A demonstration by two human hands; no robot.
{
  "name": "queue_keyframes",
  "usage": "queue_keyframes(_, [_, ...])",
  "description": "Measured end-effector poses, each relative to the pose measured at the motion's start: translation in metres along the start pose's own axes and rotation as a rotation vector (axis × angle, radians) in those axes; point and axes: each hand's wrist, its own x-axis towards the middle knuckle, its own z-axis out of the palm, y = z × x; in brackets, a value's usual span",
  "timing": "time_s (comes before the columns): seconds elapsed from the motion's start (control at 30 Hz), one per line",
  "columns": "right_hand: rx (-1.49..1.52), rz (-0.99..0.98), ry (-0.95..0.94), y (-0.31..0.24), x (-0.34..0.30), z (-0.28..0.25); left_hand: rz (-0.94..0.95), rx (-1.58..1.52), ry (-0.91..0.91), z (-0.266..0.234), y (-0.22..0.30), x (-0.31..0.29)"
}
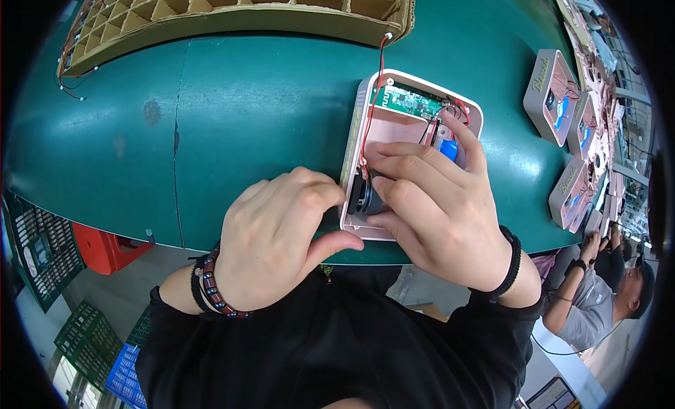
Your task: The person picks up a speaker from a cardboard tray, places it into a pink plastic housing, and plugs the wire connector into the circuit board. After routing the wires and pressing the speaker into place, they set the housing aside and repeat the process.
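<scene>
An open pale pink housing [387, 130] lies on the green table in front of me. My left hand [274, 223] grips its left wall, fingers curled against the outside and thumb at the near edge. My right hand [443, 205] reaches inside, closed around a round black speaker [360, 193] by that wall, while its index finger stretches toward the wires at the far right corner. A green circuit board [411, 102] sits along the far wall. Beside the right hand shows a blue cylindrical part [448, 150], partly covered. A red wire [373, 103] runs from the speaker over the far rim.
A cardboard divider box [281, 17] stands at the far left. Several similar housings [540, 93] line the right side. Below the table's left edge are a red stool [102, 249] and plastic crates [88, 339]. A co-worker [590, 296] sits at the right.
</scene>
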Motion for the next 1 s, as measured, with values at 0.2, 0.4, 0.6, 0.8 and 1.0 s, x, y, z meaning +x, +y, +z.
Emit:
queue_keyframes(0.2, [-0.001, -0.003, 0.044, 0.0, 0.001, 0.002, 0.027, 0.061, -0.027, -0.005, 0.004, 0.003])
queue_keyframes(0.4, [0.049, 0.03, 0.018, 0.001, 0.003, 0.002, 0.023, 0.151, -0.067, -0.008, 0.004, 0.001])
queue_keyframes(0.6, [0.009, 0.042, -0.081, 0.001, 0.011, -0.004, 0.084, 0.458, -0.149, -0.005, 0.005, -0.004])
queue_keyframes(0.8, [-0.071, 0.024, -0.094, -0.004, 0.009, -0.01, 0.138, 0.519, -0.121, 0.002, 0.004, -0.007])
queue_keyframes(1.0, [0.004, -0.11, -0.158, 0.024, 0.025, -0.049, 0.066, 0.42, -0.206, -0.004, 0.009, -0.006])
